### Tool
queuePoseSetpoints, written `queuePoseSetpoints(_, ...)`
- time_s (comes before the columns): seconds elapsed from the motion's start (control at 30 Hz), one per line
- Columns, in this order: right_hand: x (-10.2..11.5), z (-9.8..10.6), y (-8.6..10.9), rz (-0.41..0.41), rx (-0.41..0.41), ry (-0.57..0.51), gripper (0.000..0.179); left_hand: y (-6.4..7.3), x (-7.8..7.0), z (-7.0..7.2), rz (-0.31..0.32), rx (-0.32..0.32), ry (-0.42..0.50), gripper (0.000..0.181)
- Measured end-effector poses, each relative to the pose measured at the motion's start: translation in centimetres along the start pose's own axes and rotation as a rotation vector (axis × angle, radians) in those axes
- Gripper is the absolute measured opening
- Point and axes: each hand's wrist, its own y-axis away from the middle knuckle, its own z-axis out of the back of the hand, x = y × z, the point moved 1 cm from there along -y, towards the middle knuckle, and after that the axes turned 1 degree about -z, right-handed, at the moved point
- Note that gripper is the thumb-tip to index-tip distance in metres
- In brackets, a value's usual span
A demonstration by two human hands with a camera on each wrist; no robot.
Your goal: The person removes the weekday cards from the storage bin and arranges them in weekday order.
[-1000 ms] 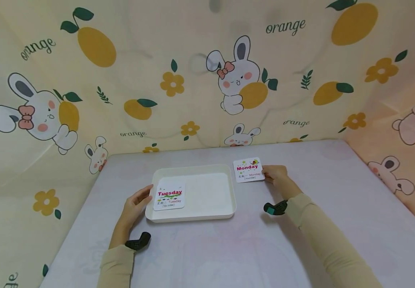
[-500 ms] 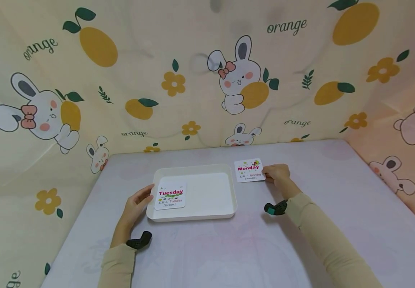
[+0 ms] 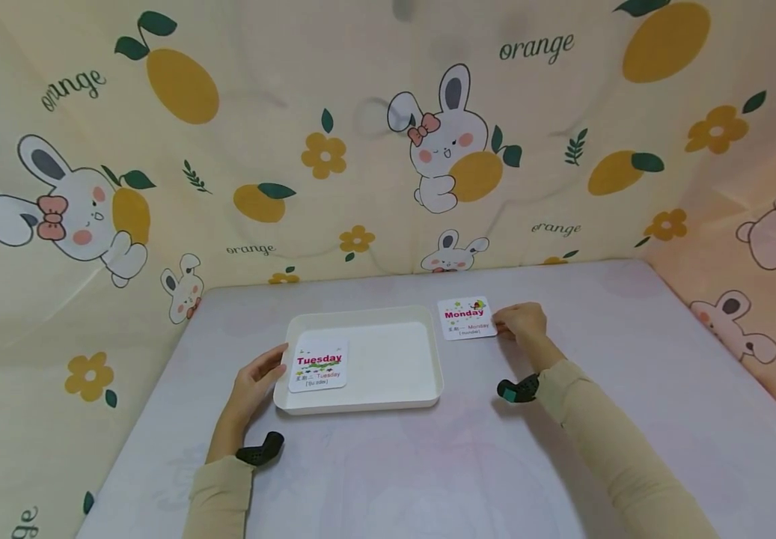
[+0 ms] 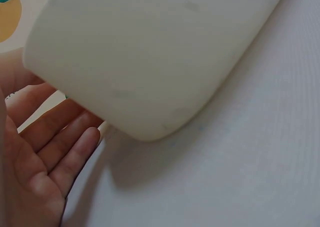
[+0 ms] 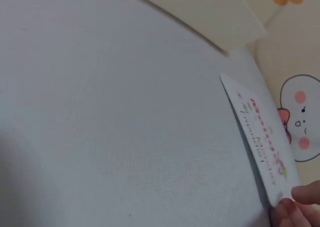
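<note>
A white rectangular tray (image 3: 388, 397) sits on the table, and a square "Tuesday" card (image 3: 318, 365) lies in its left part. My left hand (image 3: 260, 379) holds the tray's left end; in the left wrist view, the thumb is at the rim and the fingers (image 4: 70, 149) extend beside the outer wall. To the right of the tray is a "Monday" card (image 3: 466, 319), outside it. My right hand (image 3: 524, 327) pinches that card's right edge, with the thumb (image 5: 306, 192) at its corner in the right wrist view. Thin shadow shows along the card's near side.
A pale tablecloth (image 3: 388, 479) covers the table. Behind and at both sides stands a cream cloth backdrop (image 3: 361, 75) printed with rabbits, oranges and flowers. Black devices are worn on the left wrist (image 3: 261, 449) and right wrist (image 3: 518, 389).
My right hand has shifted slightly to the right, so its fingertips now sit closer to the Monday card's edge. My left hand and the tray stay in place.
</note>
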Motion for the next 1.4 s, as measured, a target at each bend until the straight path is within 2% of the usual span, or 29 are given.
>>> queuePoseSetpoints(0.27,0.1,0.4,0.4,-0.028,0.006,-0.041,0.037,0.1,-0.2,0.0,0.014,0.004,0.004,0.050)
queuePoseSetpoints(0.47,0.2,0.6,1.2,-0.020,0.056,-0.076,0.041,0.1,-0.1,0.0,0.018,0.004,-0.002,0.050)
queuePoseSetpoints(0.73,1.2,-0.7,3.6,0.042,0.198,-0.080,0.040,0.1,-0.1,0.0,0.015,0.008,0.007,0.050)
queuePoseSetpoints(0.97,1.9,-2.4,6.1,0.113,0.333,-0.155,0.038,0.1,-0.1,0.0,0.024,0.006,-0.004,0.049)
queuePoseSetpoints(1.13,2.2,-3.4,7.7,0.153,0.397,-0.163,0.041,0.1,-0.1,0.0,0.014,0.006,-0.001,0.048)
queuePoseSetpoints(1.4,2.7,-5.3,9.6,0.163,0.506,-0.182,0.041,0.0,-0.1,0.0,-0.013,0.007,0.005,0.049)
